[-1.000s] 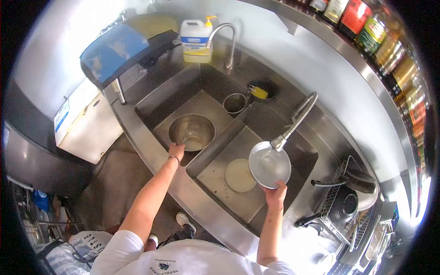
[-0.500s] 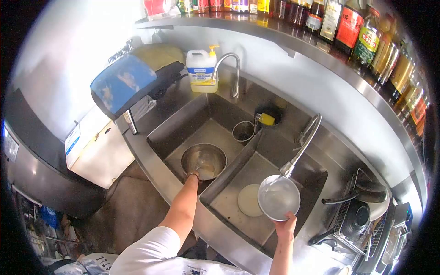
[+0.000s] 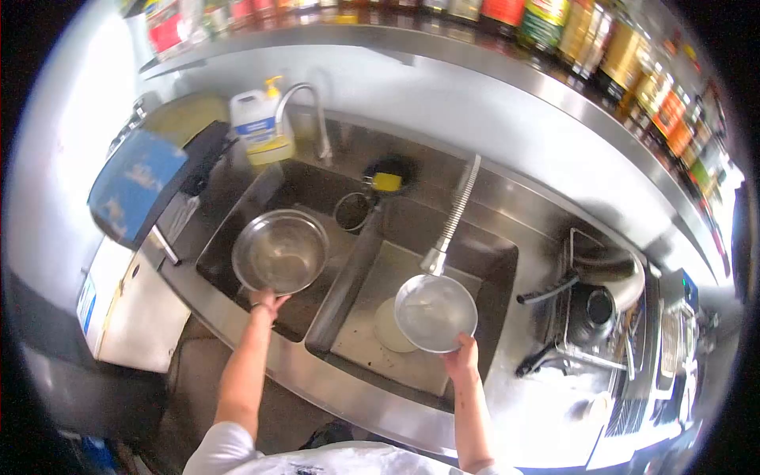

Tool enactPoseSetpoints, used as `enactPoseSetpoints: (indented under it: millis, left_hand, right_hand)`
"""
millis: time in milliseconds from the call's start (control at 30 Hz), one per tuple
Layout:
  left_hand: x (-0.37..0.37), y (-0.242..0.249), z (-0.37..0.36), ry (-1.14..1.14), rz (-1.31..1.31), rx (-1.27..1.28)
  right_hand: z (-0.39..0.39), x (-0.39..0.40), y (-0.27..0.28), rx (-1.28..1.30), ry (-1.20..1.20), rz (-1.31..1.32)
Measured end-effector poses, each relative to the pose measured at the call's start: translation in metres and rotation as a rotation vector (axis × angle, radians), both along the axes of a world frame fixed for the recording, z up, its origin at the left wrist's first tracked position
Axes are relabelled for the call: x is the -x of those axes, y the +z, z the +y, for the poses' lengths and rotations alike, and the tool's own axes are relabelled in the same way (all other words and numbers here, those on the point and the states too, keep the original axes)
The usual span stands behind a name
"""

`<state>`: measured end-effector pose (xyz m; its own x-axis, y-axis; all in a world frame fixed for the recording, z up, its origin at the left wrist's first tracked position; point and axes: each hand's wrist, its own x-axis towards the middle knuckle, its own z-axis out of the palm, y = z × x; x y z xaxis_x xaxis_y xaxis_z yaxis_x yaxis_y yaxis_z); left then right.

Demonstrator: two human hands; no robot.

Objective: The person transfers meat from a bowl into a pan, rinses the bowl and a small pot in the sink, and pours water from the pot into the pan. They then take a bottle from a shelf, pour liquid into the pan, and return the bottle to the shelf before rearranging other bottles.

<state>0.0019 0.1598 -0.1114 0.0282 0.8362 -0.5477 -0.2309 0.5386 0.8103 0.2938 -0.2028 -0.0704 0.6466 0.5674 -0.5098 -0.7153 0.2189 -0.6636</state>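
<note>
My left hand (image 3: 269,302) grips the near rim of a wide stainless steel mixing bowl (image 3: 279,252) over the left sink basin (image 3: 226,253). Some cloudy liquid seems to lie in its bottom. With its fingers closed on the rim, my right hand (image 3: 461,356) holds a smaller silvery bowl (image 3: 435,313) in the right basin (image 3: 419,368). That bowl sits right below the spray head (image 3: 433,261) of a coiled faucet. A pale round disc (image 3: 389,328) lies on the basin floor, partly hidden by the smaller bowl.
A dishwashing liquid jug (image 3: 263,131) stands by the curved faucet (image 3: 321,119). Behind the divider are a metal cup (image 3: 353,212) and a yellow sponge (image 3: 387,183). A dish rack (image 3: 574,317) with pans is at right; bottles line the shelf (image 3: 380,39) above.
The mixing bowl looks raised and nearer, and my left hand has gone from its inside edge to gripping its rim. The view has turned rightward; my right hand still holds the smaller bowl.
</note>
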Motion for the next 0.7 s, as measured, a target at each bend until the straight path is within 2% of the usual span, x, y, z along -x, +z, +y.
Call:
enactPoseSetpoints:
  millis: [33,67,100,133,200,333,500,600,667,700]
  left_hand:
    - [0.0,0.052,-0.019,-0.04,0.059,-0.065]
    - [0.007,0.08,-0.029,-0.141,0.082,-0.153]
    - [0.022,0.086,-0.022,-0.242,0.109,-0.188]
    - [0.026,0.11,-0.034,-0.295,0.189,-0.225]
    - [0.02,0.17,-0.071,-0.421,0.334,-0.319]
    - [0.004,0.21,-0.108,-0.682,0.468,-0.275]
    - [-0.029,0.205,-0.133,-0.85,0.445,-0.188]
    - [-0.054,0.176,-0.146,-0.987,0.482,-0.052]
    - [-0.07,0.135,-0.15,-1.065,0.389,0.065]
    - [-0.077,0.106,-0.154,-0.993,0.365,0.106]
  right_hand:
    - [-0.001,-0.004,0.005,0.0,-0.038,0.008]
    - [-0.004,-0.007,0.011,-0.015,-0.003,-0.031]
    - [-0.007,-0.012,0.017,-0.029,0.037,-0.069]
    - [-0.008,-0.015,0.029,-0.029,0.011,-0.058]
    - [-0.011,-0.022,0.055,-0.017,0.113,-0.131]
    - [-0.015,-0.042,0.069,-0.057,0.135,-0.166]
    - [-0.021,-0.049,0.089,-0.077,0.102,-0.166]
    - [-0.02,-0.047,0.094,-0.08,0.123,-0.177]
    - [-0.016,-0.043,0.093,-0.07,0.119,-0.164]
    - [-0.012,-0.04,0.091,-0.061,0.117,-0.175]
